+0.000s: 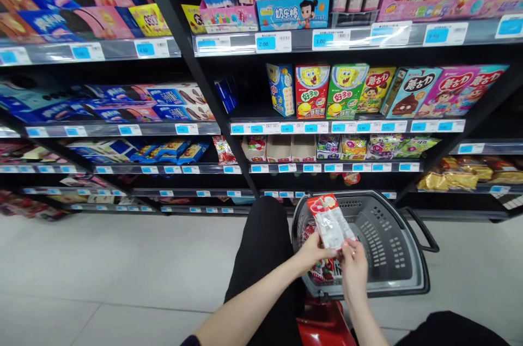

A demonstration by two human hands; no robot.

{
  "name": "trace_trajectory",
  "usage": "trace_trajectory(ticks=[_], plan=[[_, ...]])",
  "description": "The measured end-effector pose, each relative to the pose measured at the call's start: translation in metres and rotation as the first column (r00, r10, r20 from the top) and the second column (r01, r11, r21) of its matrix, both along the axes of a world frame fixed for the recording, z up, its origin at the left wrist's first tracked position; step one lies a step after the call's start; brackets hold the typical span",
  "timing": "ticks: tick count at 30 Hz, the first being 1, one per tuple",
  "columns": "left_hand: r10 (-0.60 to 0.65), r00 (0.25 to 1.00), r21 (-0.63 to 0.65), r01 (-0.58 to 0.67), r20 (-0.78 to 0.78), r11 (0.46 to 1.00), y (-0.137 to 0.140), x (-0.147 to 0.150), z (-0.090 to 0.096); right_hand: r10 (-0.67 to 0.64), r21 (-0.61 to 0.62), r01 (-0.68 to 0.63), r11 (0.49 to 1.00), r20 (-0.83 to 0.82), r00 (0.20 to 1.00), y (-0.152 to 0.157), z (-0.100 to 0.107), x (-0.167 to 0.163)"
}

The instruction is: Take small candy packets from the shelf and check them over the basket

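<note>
While a gray basket (382, 229) sits below, left hand (312, 254), right hand (354, 265), each grip clamped on a red-and-white packet (330, 223)

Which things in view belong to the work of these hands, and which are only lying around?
In use:
red-and-white packet, held by left hand and right hand
grey basket beneath

Only around, on shelves:
green carton
gold packets
biscuit packs

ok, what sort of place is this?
Most likely a supermarket snack aisle: rows of boxed snacks, blue-and-white price tags below the goods, and a grey shopping basket in front of the person.
</note>
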State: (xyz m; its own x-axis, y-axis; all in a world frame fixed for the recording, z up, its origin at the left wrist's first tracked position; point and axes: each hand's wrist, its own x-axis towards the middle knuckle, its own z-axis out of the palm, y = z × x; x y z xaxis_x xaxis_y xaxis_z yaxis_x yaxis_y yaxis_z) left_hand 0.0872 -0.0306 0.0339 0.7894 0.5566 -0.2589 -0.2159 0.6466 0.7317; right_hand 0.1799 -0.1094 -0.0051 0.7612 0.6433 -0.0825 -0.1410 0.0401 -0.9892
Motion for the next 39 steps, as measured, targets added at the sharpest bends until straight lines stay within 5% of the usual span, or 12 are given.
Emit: trace_trajectory(ticks=[4, 7, 10, 14, 17, 22, 25, 30, 34, 39], plan=[[0.112, 0.988, 0.069, -0.105, -0.110, 0.992, 0.005, -0.002, 0.000, 0.252, -0.209, -0.244, 0.947, 0.012, 0.968, -0.005, 0.015, -0.005], [0.031, 0.986, 0.099, -0.015, -0.161, 0.995, 0.022, -0.010, 0.004, 0.140, -0.336, -0.055, 0.940, 0.233, 0.962, -0.013, 0.029, 0.016], [-0.169, 0.955, 0.118, 0.202, -0.245, 0.972, 0.032, -0.019, 0.008, -0.033, -0.223, 0.149, 0.963, 0.452, 0.892, -0.020, 0.040, 0.044], [-0.286, 0.923, 0.171, 0.335, -0.258, 0.927, 0.030, -0.022, 0.011, 0.236, -0.059, -0.230, 0.971, 0.134, 0.962, -0.024, 0.048, 0.066], [-0.189, 0.966, 0.170, 0.218, -0.174, 0.961, 0.024, -0.017, 0.011, 0.354, -0.024, -0.355, 0.935, -0.047, 0.934, -0.026, 0.049, 0.068], [0.108, 0.994, 0.158, -0.106, -0.004, 0.982, 0.018, -0.008, 0.010, 0.172, -0.020, -0.172, 0.985, 0.006, 0.985, -0.024, 0.041, 0.063], [0.098, 0.995, 0.135, -0.100, 0.023, 0.986, 0.017, -0.007, 0.008, 0.089, -0.044, -0.088, 0.995, 0.029, 0.996, -0.022, 0.035, 0.059], [0.123, 0.992, 0.176, -0.114, -0.040, 0.978, 0.018, -0.008, 0.000, 0.142, -0.116, -0.135, 0.984, 0.048, 0.989, -0.023, 0.031, 0.059], [0.168, 0.970, 0.343, -0.100, -0.174, 0.934, 0.019, -0.006, -0.002, 0.089, -0.208, -0.051, 0.977, 0.177, 0.980, -0.025, 0.032, 0.063], [0.303, 0.900, 0.619, -0.049, -0.312, 0.784, 0.015, -0.008, 0.001, 0.124, -0.210, -0.068, 0.975, 0.268, 0.955, -0.022, 0.032, 0.061]])
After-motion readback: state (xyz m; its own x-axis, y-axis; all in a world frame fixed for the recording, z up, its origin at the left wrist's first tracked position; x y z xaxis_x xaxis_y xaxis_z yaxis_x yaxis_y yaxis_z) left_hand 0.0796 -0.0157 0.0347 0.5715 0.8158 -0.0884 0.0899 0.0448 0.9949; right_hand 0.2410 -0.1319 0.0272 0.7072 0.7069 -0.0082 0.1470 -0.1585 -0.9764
